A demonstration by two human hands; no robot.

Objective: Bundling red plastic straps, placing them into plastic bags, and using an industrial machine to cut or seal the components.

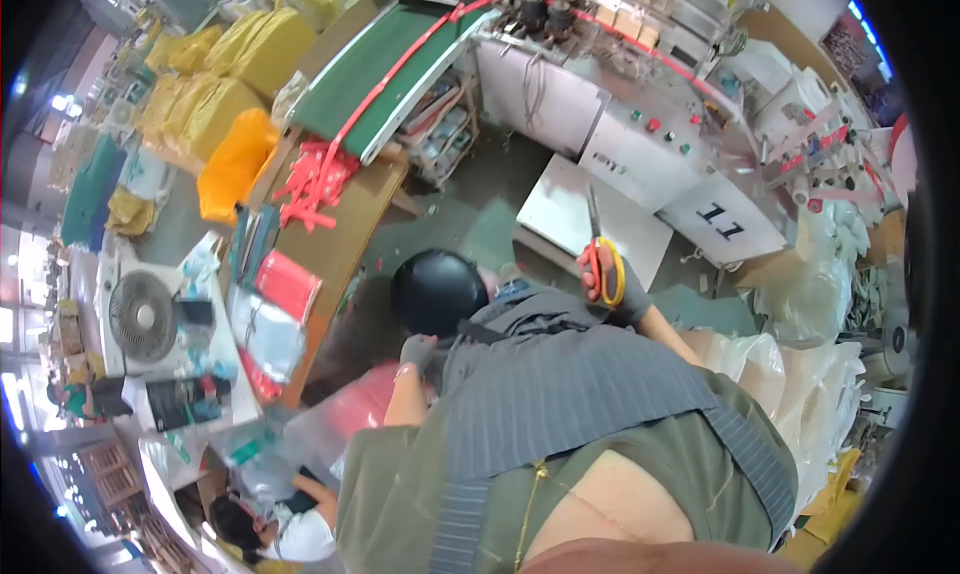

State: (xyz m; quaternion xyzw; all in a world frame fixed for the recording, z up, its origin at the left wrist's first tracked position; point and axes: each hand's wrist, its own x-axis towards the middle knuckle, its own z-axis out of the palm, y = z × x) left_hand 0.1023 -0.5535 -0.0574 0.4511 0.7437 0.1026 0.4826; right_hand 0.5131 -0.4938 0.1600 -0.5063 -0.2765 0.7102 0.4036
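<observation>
My right hand, in a dark glove with bare fingertips, is closed round the red and yellow handles of a pair of scissors. The blades point away from me, over a low white platform. My left hand, also gloved in grey, hangs beside my grey striped apron. Its fingers are too small and partly hidden to read. Just beyond it is a glossy round black thing like a stool seat.
A white machine with coloured buttons stands ahead. Red strips run along a green conveyor belt and heap on a brown table. Plastic-covered bundles flank my right. Another person is at lower left, near a fan.
</observation>
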